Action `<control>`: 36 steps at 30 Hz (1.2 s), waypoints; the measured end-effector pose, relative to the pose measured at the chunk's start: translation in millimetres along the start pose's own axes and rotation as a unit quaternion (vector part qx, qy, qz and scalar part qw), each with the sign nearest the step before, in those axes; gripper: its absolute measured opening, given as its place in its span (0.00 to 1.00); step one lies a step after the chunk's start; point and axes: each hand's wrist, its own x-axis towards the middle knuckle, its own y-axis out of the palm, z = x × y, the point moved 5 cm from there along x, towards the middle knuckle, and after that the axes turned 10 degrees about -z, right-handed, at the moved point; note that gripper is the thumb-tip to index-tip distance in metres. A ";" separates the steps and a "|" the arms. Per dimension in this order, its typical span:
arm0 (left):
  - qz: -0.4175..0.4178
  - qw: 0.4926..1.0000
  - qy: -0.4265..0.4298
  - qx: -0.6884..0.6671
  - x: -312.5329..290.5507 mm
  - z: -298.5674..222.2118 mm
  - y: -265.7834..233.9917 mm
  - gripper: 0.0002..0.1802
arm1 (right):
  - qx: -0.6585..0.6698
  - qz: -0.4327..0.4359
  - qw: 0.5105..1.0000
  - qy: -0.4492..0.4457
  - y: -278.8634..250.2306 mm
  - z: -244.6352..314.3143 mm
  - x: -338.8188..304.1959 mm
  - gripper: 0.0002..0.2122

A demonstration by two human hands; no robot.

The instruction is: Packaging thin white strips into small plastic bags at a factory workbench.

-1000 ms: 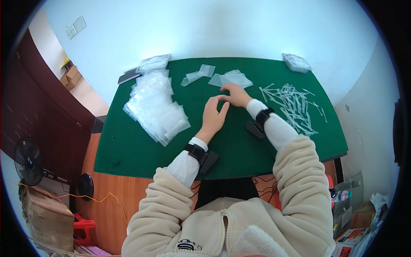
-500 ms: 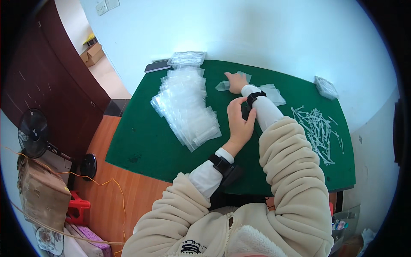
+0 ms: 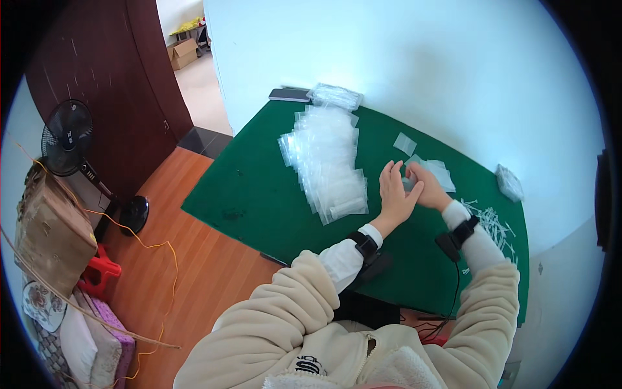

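My left hand (image 3: 396,198) is over the table, its fingers stretched up and its thumb reaching toward the other hand. Close against it, my right hand (image 3: 429,185) has its fingers curled round a small clear plastic bag (image 3: 409,183), mostly hidden between the two hands. A flat clear bag (image 3: 405,144) lies on the cloth beyond them. Just behind the right hand are more clear bags (image 3: 440,174) in a loose stack. To the left spreads a long overlapping pile of clear bags (image 3: 326,155). Thin whitish sticks (image 3: 494,227) lie scattered to the right, partly behind my forearm.
The green-covered table (image 3: 253,188) meets a white wall. At its back edge are a phone (image 3: 289,95) and a wrapped clear stack (image 3: 335,96); a clear packet (image 3: 510,183) sits far right. A black fan (image 3: 68,139) and cardboard box (image 3: 52,227) stand left.
My right hand has drawn back from the far bags and now meets my left hand, which has its fingers raised. The view has swung left, shifting the table rightward.
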 end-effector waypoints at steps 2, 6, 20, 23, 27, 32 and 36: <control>0.001 1.000 0.004 0.003 -1.4 0.6 1.1 0.26 | 0.059 -0.020 0.998 0.008 -15.9 2.2 -10.7 0.13; 0.302 0.903 -0.246 -0.180 -17.9 8.7 27.0 0.21 | 0.256 -0.018 0.949 0.181 -46.7 -28.2 -39.7 0.09; 0.215 0.962 -0.155 -0.061 1.7 29.5 16.4 0.06 | 0.214 -0.024 0.928 0.306 -55.3 -51.1 -58.3 0.07; 0.134 0.984 -0.109 -0.033 16.8 29.6 6.7 0.10 | 0.260 -0.076 0.889 0.369 -38.5 -73.8 -65.9 0.08; 0.123 0.990 -0.075 -0.010 18.5 21.5 1.8 0.26 | 0.308 -0.047 0.827 0.469 -17.2 -76.8 -82.5 0.10; 0.204 0.975 0.082 0.018 2.4 5.8 10.3 0.27 | -0.142 -0.125 0.940 0.283 -77.8 -102.4 -113.9 0.15; 0.240 0.967 0.080 0.032 0.6 10.1 15.5 0.28 | -0.257 -0.153 0.896 0.328 -144.6 -162.8 -175.4 0.16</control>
